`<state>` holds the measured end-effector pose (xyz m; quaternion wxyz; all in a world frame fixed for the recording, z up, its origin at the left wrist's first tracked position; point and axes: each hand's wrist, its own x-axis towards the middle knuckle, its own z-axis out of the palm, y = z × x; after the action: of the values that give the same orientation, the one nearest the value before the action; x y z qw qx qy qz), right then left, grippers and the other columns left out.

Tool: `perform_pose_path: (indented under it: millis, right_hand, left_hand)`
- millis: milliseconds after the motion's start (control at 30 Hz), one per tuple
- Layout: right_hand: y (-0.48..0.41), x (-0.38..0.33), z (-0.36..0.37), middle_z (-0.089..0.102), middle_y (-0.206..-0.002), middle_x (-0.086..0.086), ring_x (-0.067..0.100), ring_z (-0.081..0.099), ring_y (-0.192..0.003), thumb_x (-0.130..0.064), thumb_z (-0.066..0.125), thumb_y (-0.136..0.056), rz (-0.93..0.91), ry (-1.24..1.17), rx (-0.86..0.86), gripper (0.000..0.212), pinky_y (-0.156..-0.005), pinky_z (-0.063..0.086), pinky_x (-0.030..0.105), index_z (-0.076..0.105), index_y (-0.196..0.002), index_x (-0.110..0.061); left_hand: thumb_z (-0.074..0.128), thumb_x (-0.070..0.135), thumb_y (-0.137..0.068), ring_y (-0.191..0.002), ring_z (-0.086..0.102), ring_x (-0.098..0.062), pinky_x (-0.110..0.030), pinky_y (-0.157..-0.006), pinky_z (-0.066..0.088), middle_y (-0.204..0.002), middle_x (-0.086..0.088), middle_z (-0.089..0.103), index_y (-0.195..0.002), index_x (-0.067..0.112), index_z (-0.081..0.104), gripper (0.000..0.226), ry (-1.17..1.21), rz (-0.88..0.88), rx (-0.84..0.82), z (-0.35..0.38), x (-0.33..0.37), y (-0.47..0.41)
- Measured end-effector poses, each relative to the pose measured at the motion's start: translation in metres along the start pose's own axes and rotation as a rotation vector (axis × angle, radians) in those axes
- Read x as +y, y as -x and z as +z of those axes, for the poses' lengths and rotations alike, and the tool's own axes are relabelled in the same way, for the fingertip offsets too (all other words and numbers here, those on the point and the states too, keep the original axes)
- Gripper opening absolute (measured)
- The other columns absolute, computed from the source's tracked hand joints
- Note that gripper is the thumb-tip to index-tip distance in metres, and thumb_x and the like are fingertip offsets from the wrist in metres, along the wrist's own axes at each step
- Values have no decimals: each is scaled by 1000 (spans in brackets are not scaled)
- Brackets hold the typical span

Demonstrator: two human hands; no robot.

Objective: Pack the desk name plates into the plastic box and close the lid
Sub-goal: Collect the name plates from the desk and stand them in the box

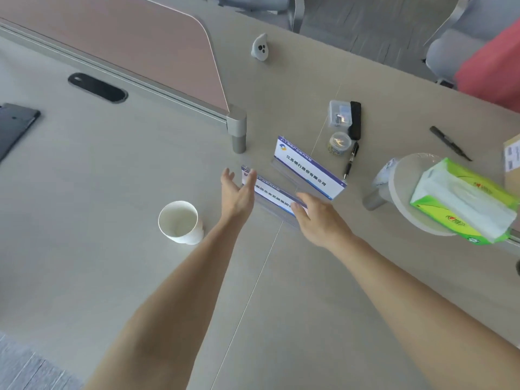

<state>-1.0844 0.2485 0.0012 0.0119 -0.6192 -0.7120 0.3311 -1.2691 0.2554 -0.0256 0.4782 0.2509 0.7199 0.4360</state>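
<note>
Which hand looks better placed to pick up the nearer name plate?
Probably the right hand: its fingers already lie on the near end of the nearer name plate. The left hand is open at the plate's far end, palm toward it, seemingly not yet gripping. Likely both will lift it together.

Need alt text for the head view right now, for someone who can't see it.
Both bare hands reach for the nearer name plate on the desk, the left hand open at one end and the right hand at the other. A second name plate stands just beyond; a paper cup sits left.
</note>
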Motion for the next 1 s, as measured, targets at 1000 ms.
perform_pose_path:
  millis: [1000]
  right_hand:
    - [147, 7, -66, 67, -72, -6, 25, 62, -70, -34, 54, -94, -342, -2, 436, 16, -60, 47, 30, 66, -95, -23]
  left_hand:
    - [66, 59, -73, -111, 62, -29, -50, -84, 56, -116, 1, 61, -103, 32, 56, 42, 301, -97, -144, 19, 60, 143]
